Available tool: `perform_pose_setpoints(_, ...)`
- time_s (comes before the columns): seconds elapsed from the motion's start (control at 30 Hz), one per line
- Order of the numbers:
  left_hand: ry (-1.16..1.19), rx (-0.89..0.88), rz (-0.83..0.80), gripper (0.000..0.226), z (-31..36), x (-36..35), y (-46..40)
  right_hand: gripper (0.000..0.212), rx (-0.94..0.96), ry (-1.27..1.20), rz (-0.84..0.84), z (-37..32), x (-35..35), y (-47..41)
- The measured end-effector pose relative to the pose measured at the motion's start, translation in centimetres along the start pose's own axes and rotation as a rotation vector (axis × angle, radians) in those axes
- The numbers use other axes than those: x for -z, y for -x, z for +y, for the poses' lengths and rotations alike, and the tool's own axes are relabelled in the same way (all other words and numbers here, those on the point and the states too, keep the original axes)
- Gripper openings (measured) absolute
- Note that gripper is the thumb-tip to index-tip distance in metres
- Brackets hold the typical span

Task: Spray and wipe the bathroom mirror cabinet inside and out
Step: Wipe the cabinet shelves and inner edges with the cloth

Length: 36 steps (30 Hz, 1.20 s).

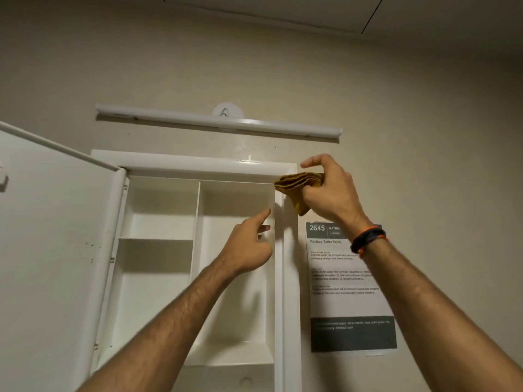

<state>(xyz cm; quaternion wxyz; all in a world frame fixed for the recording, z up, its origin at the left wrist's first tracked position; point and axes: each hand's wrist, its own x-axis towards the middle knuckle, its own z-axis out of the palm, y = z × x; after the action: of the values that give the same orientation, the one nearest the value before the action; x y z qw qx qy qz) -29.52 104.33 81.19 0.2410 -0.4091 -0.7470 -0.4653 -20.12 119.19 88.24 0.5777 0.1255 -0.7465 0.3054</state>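
Up high, the right hand (325, 190) pinches a folded yellow cloth (297, 188) at the open cabinet's (198, 165) top right corner; the left hand (249, 247) reaches inside, fingers loosely spread.

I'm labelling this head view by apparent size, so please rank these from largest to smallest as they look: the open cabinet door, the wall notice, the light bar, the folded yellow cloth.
1. Cabinet door, though nearness to the camera inflates it.
2. Wall notice.
3. Light bar, long but thin.
4. Yellow cloth.
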Motion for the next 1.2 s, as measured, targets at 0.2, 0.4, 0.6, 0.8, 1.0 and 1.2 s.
perform_pose_setpoints(0.2,0.069,-0.023,0.002,0.078,0.6,-0.2,-0.1,0.038,-0.190,-0.044,-0.201,-0.2,0.2,-3.9)
perform_pose_setpoints(0.4,0.099,-0.019,0.013,0.078,0.5,-0.4,0.0,0.060,-0.203,0.000,-0.033,0.4,-1.0,-5.1)
perform_pose_setpoints(0.6,0.118,-0.021,0.013,0.079,0.3,-0.6,0.2,0.046,-0.016,-0.008,0.212,1.2,-2.1,-4.9)
perform_pose_setpoints(0.8,0.120,-0.010,-0.002,0.082,0.2,-0.6,0.2,0.036,0.174,0.110,0.076,0.8,-0.6,-5.7)
perform_pose_setpoints(1.0,0.118,-0.005,0.010,0.082,0.3,-0.8,0.2,0.038,0.276,0.189,0.001,0.4,-0.5,-5.7)
perform_pose_setpoints(1.2,0.111,0.010,-0.001,0.085,0.2,-0.8,0.2,0.028,0.327,0.452,0.261,-0.7,-1.7,-4.5)
